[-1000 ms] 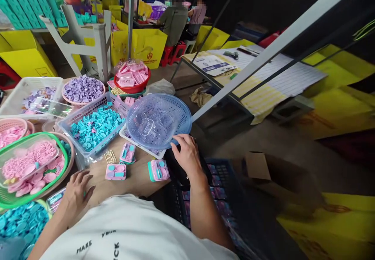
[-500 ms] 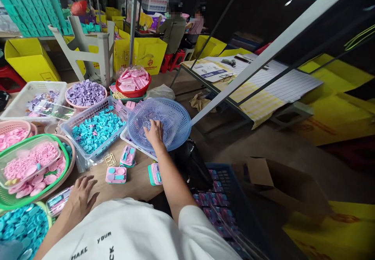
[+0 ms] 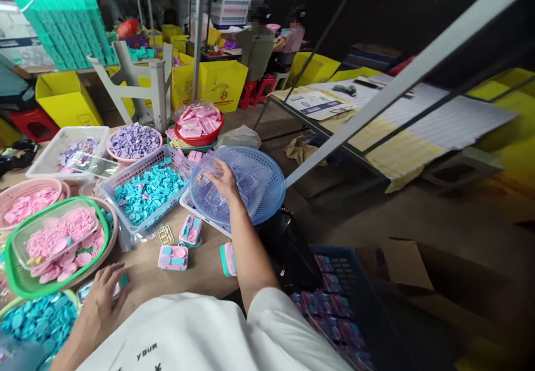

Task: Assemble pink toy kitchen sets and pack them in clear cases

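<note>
My right hand (image 3: pixel 224 181) is over the round blue basket (image 3: pixel 273 179), its fingers closed on a clear plastic piece (image 3: pixel 204 180). More clear plastic pieces lie in that basket. My left hand (image 3: pixel 102 298) is low at the left of the table, fingers and thumb curled around a small case with a teal edge (image 3: pixel 123 283), partly hidden by the hand. Between my hands lie two pink-and-blue cases (image 3: pixel 173 258) (image 3: pixel 191 230) and a cream-coloured frame of small parts (image 3: pixel 166 235). Another pink-and-teal case (image 3: pixel 228 259) is beside my right forearm.
Baskets of blue parts (image 3: pixel 150 190), purple parts (image 3: pixel 134 140) and pink parts (image 3: pixel 62 234) crowd the left side. A black bag (image 3: pixel 288 248) hangs at the table's right edge, above a crate of packed cases (image 3: pixel 330 304). A slanted metal pole (image 3: pixel 355 115) crosses the right. Two people sit farther back.
My right hand has lifted slightly and closed on a clear piece. My left hand, earlier spread on the table, is now around a small case. The view has shifted a little.
</note>
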Action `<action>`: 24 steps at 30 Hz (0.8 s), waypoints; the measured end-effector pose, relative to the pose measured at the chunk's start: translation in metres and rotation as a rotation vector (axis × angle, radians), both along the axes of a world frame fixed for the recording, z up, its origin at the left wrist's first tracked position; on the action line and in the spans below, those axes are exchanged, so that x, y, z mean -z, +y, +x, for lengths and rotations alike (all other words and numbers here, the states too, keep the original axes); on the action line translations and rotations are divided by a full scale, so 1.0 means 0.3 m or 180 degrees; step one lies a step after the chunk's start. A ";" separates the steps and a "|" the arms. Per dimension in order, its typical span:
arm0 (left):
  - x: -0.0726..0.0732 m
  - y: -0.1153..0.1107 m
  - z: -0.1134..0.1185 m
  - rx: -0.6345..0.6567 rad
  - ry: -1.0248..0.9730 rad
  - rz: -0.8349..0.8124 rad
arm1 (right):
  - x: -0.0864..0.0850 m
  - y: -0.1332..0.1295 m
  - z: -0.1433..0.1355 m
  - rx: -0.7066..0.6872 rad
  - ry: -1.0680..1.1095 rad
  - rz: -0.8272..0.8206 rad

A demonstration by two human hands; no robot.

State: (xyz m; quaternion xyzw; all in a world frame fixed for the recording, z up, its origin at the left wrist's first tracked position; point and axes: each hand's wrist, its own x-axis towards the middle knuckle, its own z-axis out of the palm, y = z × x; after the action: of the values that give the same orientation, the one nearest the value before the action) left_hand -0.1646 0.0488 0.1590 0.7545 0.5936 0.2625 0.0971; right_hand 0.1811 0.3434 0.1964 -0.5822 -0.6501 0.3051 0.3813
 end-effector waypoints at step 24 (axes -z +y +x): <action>-0.308 0.273 0.276 -0.0254 -0.1214 0.0851 | -0.042 -0.532 -0.276 -0.1795 0.2254 -0.0613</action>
State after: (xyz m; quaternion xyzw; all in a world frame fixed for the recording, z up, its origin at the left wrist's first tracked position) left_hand -0.0818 0.1306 0.2514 0.6734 0.5538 0.4802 0.0962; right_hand 0.0984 0.1837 0.2089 -0.2754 -0.5815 0.6359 0.4262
